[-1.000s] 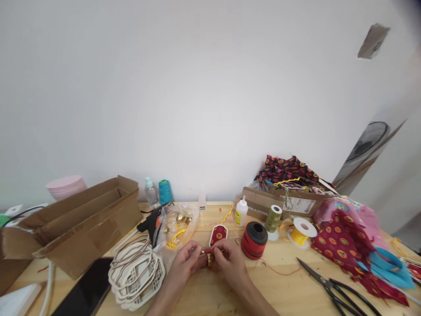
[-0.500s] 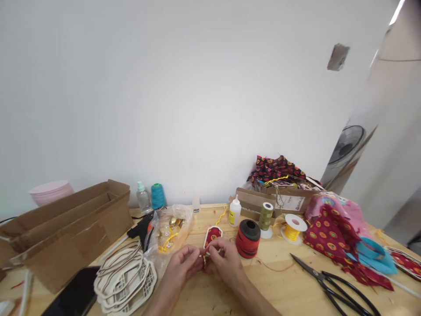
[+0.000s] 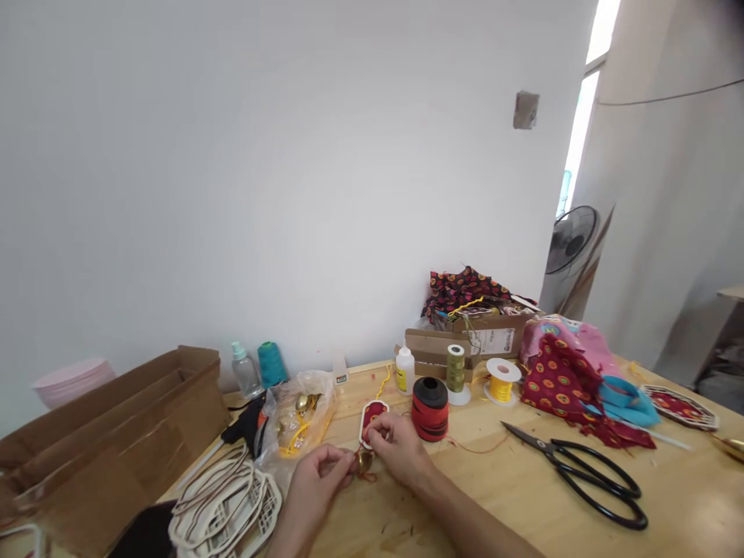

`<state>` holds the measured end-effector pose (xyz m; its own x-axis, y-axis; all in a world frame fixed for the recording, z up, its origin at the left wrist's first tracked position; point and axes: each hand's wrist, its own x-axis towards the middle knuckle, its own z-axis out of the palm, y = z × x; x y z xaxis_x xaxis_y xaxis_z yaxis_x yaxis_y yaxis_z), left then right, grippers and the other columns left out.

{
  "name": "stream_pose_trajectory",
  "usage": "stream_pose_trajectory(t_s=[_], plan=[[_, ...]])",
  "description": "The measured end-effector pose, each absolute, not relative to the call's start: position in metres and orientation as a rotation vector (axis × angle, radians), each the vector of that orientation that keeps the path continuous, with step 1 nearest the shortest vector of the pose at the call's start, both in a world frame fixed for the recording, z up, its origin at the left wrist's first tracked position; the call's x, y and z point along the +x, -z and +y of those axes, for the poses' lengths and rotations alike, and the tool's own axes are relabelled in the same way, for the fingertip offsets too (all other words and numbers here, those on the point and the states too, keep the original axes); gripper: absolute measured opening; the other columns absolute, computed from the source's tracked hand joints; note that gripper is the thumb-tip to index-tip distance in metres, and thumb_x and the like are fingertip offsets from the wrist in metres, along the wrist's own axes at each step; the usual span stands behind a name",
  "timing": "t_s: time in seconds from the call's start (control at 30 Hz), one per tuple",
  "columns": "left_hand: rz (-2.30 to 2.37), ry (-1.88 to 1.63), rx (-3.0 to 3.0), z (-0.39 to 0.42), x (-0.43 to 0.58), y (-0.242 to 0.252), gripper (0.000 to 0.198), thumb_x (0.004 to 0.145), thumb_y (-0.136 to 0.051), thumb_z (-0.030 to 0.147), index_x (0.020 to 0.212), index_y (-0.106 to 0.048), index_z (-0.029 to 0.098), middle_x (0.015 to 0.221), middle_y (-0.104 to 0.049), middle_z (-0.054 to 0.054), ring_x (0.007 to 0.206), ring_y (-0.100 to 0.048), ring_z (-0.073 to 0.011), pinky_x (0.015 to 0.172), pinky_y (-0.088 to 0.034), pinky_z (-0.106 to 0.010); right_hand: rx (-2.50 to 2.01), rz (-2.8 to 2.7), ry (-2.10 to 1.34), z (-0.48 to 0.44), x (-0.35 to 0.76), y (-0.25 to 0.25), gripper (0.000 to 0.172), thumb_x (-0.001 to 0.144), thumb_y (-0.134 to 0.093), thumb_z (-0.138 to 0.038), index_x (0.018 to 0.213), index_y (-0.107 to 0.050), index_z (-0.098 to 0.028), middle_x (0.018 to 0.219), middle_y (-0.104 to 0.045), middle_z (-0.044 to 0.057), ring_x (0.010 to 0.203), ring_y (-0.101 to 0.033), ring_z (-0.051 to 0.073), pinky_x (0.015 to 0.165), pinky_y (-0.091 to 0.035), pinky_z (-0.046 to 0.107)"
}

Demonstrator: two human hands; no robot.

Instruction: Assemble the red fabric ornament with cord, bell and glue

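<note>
A small gold bell [image 3: 365,463] with red cord [image 3: 367,477] trailing below it sits between my hands, low over the table. My left hand [image 3: 319,484] is closed in a pinch at the bell's left side, apparently on the red cord. Just above and to the right, my right hand [image 3: 398,448] pinches the cord near the lower end of a pendant. That pendant [image 3: 373,418] has a white frame around patterned red fabric and a yellow cord loop [image 3: 384,380] at its top. My right fingers cover part of its lower edge.
A red thread spool [image 3: 430,412], glue bottle [image 3: 405,370], green spool [image 3: 456,369] and yellow cord spool [image 3: 502,381] stand behind. Black scissors [image 3: 581,473] lie right. At left are wooden frames [image 3: 224,504], a bag of bells [image 3: 299,418] and a cardboard box [image 3: 128,442].
My hands have drawn slightly apart, and the gold bell and red cord show more plainly between them. The view has turned to the right.
</note>
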<state>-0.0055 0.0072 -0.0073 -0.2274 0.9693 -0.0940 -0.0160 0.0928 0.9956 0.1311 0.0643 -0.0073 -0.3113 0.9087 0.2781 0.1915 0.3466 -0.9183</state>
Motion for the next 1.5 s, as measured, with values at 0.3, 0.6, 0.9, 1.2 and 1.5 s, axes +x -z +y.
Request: stream_pose_trajectory(t_s=[0.3,0.6,0.9,1.2,1.5], plan=[[1.504,-1.289,1.103,0.012,-0.006,0.016,0.023,0.047,-0.069,0.031,0.050,-0.053,0.015,0.041,-0.054,0.005,0.038,-0.043,-0.0080,0.039,-0.031,-0.019,-0.942,-1.772,-1.068,0.064,0.127,0.016,0.018,0.065,-0.047,-0.015,0.061,-0.065,-0.015,0.055,-0.060,0.001,0.052,-0.051,0.011,0.048,-0.036,0.019],[1.510,-1.199,1.215,0.020,-0.001,0.009,0.012,0.051,-0.063,0.022,0.059,-0.066,0.013,0.049,-0.063,0.001,0.045,-0.051,-0.0111,0.046,-0.036,-0.021,-0.927,-1.551,-1.276,0.065,0.124,0.014,0.013,0.061,-0.046,-0.017,0.055,-0.057,-0.014,0.050,-0.052,-0.003,0.047,-0.044,0.008,0.046,-0.034,0.019],[1.435,-1.140,1.297,0.030,0.015,-0.013,0.009,0.050,-0.064,0.018,0.056,-0.067,0.012,0.043,-0.060,0.003,0.041,-0.046,-0.0087,0.044,-0.035,-0.020,-0.946,-1.316,-1.525,0.078,0.133,0.005,0.015,0.059,-0.046,-0.028,0.054,-0.050,-0.015,0.045,-0.047,-0.005,0.040,-0.041,0.006,0.042,-0.034,0.018],[1.398,-1.214,1.157,0.025,0.009,0.001,0.011,0.047,-0.068,0.020,0.054,-0.063,0.013,0.041,-0.056,0.005,0.040,-0.045,-0.0070,0.042,-0.033,-0.018,-0.907,-1.324,-1.611,0.072,0.131,0.006,0.016,0.057,-0.055,-0.030,0.054,-0.054,-0.014,0.050,-0.053,-0.004,0.042,-0.042,0.005,0.043,-0.033,0.018],[1.328,-1.259,0.985,0.025,0.001,0.003,0.026,0.042,-0.074,0.030,0.055,-0.060,0.013,0.037,-0.056,0.004,0.036,-0.044,-0.0060,0.042,-0.033,-0.019,-0.838,-1.464,-1.599,0.069,0.136,-0.001,0.039,0.064,-0.055,-0.050,0.063,-0.064,-0.012,0.053,-0.054,-0.001,0.047,-0.044,0.007,0.044,-0.034,0.018]])
